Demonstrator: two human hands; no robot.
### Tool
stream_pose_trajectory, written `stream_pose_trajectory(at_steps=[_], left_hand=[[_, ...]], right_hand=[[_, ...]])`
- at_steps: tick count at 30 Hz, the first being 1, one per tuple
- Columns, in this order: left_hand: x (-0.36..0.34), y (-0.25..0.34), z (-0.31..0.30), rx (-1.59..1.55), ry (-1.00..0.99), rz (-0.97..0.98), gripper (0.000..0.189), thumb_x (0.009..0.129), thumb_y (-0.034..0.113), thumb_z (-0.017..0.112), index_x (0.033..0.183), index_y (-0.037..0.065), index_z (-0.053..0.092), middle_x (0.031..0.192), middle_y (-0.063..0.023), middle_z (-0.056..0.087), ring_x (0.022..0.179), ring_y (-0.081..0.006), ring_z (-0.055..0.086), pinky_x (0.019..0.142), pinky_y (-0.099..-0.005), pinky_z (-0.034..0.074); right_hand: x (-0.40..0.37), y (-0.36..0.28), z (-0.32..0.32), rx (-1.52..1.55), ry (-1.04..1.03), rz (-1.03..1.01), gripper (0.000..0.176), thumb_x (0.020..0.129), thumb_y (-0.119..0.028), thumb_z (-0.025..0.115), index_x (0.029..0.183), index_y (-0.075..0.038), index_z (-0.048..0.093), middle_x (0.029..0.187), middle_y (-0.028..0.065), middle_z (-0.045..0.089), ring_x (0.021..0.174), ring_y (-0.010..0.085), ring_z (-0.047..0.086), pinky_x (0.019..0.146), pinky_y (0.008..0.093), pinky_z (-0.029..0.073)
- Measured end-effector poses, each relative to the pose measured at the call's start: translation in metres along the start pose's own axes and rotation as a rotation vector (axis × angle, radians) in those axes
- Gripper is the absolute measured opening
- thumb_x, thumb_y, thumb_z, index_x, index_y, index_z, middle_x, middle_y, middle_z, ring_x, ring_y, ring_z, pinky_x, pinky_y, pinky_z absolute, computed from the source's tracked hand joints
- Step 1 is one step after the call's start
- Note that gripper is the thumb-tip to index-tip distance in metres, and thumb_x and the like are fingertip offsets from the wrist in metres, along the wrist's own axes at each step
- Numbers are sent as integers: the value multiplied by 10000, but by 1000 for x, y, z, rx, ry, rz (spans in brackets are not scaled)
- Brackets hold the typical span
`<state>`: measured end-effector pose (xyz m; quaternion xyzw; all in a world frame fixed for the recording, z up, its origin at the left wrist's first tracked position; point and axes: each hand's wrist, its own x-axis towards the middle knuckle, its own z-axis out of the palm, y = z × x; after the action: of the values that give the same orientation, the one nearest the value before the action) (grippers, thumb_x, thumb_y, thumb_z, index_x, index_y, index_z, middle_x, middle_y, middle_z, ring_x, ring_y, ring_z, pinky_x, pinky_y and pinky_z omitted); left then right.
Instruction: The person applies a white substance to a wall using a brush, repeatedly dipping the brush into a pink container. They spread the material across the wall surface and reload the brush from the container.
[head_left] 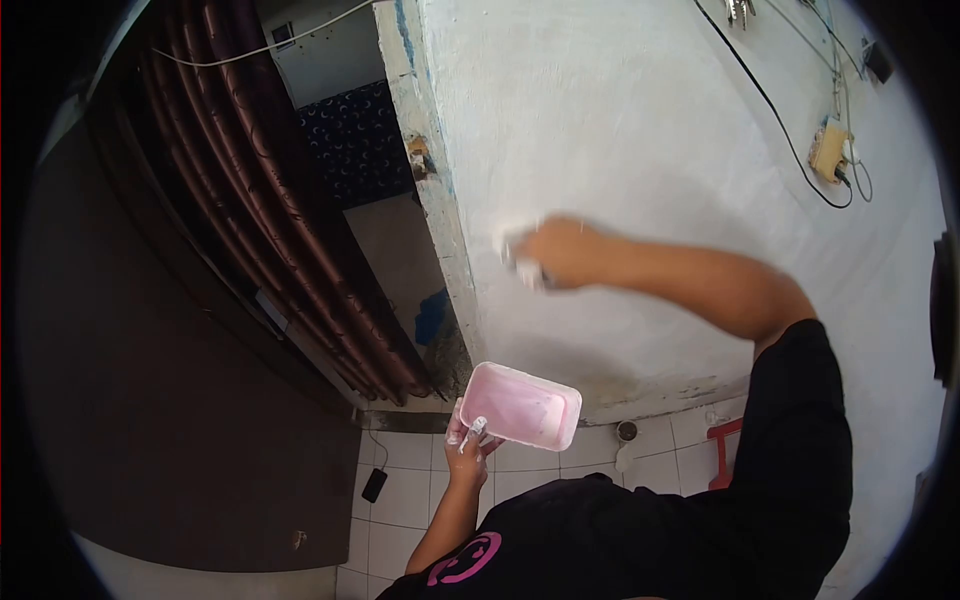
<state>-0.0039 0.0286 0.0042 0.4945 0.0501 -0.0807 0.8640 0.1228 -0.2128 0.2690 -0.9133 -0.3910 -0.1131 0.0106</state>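
Note:
A shallow pink plastic tray (pixel 512 402) rests tilted in my left hand (pixel 468 447), whose thumb hooks over its near rim. White paint-like smears coat that thumb and fingers, and a thin whitish film covers the tray's inside. Higher up, my right hand (pixel 570 252) is at the white wall (pixel 600 120), closed around a whitish object (pixel 525 262). Motion blur hides what that object is. The wall's chipped edge (pixel 440 200), beside a doorway, lies just left of my right hand.
A brown curtain (pixel 250 180) hangs in the doorway, next to a dark door panel (pixel 180 380). On the tiled floor are a black phone-like object (pixel 374 485), a small cup (pixel 626 431) and a red stool-like piece (pixel 722 455). Cables run to a socket box (pixel 829 150).

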Motion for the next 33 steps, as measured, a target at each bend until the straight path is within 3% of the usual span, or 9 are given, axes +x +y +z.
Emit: stream_pose_trajectory(at_steps=[4, 7, 11, 12, 17, 21, 25, 31, 33], left_hand=[[5, -4, -3, -22, 41, 31, 614, 852, 156, 623, 1392, 127, 334, 1234, -65, 525, 1021, -225, 597, 722, -369, 558], [3, -8, -2, -29, 24, 2, 633, 857, 144, 613, 1410, 126, 305, 1254, -74, 515, 1023, -231, 598, 715, -370, 561], [1, -15, 0, -49, 6, -4, 644, 862, 139, 605, 1421, 115, 286, 1264, -83, 510, 1011, -229, 605, 713, -375, 565], [0, -16, -1, -46, 4, 6, 644, 862, 142, 604, 1421, 110, 286, 1263, -85, 512, 1005, -227, 608, 713, -376, 566], [-5, -4, -2, -25, 8, 37, 641, 857, 159, 615, 1412, 108, 299, 1251, -85, 519, 997, -227, 609, 717, -369, 564], [3, -8, -8, -14, 20, 14, 655, 845, 182, 637, 1407, 117, 307, 1238, -81, 524, 984, -221, 611, 716, -374, 564], [4, -14, -6, -36, 55, 23, 668, 838, 187, 652, 1406, 120, 306, 1234, -74, 523, 996, -223, 601, 712, -382, 561], [-2, -12, -2, -46, 45, 34, 699, 838, 183, 657, 1420, 116, 275, 1262, -73, 507, 1029, -222, 587, 727, -373, 561], [-3, -12, -4, -50, 74, 43, 694, 841, 182, 651, 1421, 117, 275, 1264, -75, 505, 1031, -221, 587, 720, -366, 562]], right_hand=[[23, 0, -127, -324, 502, -60, 196, 664, -89, 647, 847, -137, 594, 780, 92, 649, 750, 297, 644, 692, 424, 511], [23, -16, -165, -618, 659, 148, 156, 776, -103, 623, 930, -118, 601, 908, 143, 656, 862, 296, 653, 771, 407, 524], [20, -5, -65, -823, 330, 14, 193, 903, -156, 466, 1013, -19, 547, 1310, 341, 412, 1197, 485, 449, 973, 642, 343], [14, -17, -31, -833, 110, 39, 285, 917, -240, 454, 1141, -112, 574, 1376, 300, 364, 1240, 473, 410, 1060, 600, 248], [2, -25, 36, -302, -25, -105, 232, 844, -196, 525, 1038, -108, 618, 1243, 236, 498, 1055, 412, 555, 918, 525, 436], [22, -20, -88, -182, 214, 61, 287, 712, -103, 636, 998, -132, 643, 855, 122, 665, 832, 302, 652, 740, 421, 509], [26, -26, -167, -730, 493, 204, 252, 781, -251, 644, 994, -116, 630, 1027, 131, 651, 876, 247, 657, 722, 362, 530], [12, -24, -2, -716, 107, -80, 233, 897, -211, 472, 1027, -69, 604, 1353, 316, 382, 1239, 486, 403, 1062, 529, 304], [3, -30, 50, -437, 264, -277, 166, 820, -137, 551, 946, -33, 582, 1207, 304, 523, 1096, 452, 546, 918, 520, 458]])
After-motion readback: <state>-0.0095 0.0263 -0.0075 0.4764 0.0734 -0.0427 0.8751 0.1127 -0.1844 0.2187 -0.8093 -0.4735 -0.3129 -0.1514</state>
